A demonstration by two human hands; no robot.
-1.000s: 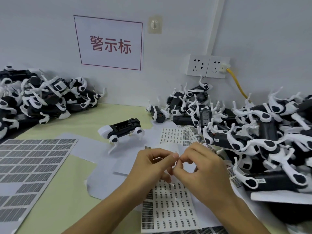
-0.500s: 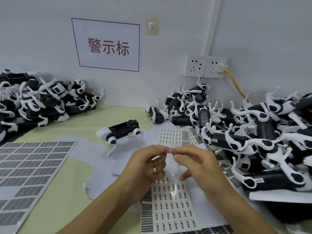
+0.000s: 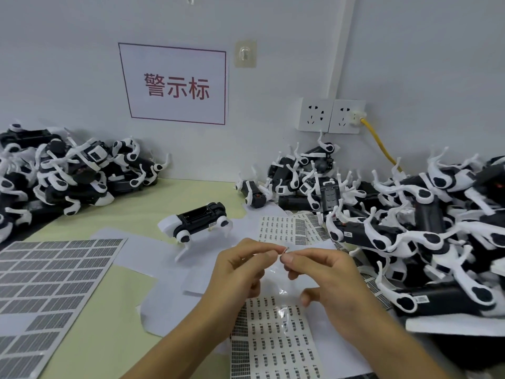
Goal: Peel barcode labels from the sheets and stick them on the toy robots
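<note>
Near the middle, above the label sheet [image 3: 273, 340], the left hand [image 3: 240, 274] and right hand [image 3: 328, 280] are pinching one tiny label [image 3: 285, 250] together — now lifted clear, ready for the standing toy robot [image 3: 199, 222] beyond.

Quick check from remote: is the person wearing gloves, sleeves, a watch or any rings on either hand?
No. Both the left hand and right hand are bare, with no gloves, rings or watch visible. Both forearms are uncovered to the frame's bottom edge; no sleeve shows. Fingernails look short and unpainted.
</note>
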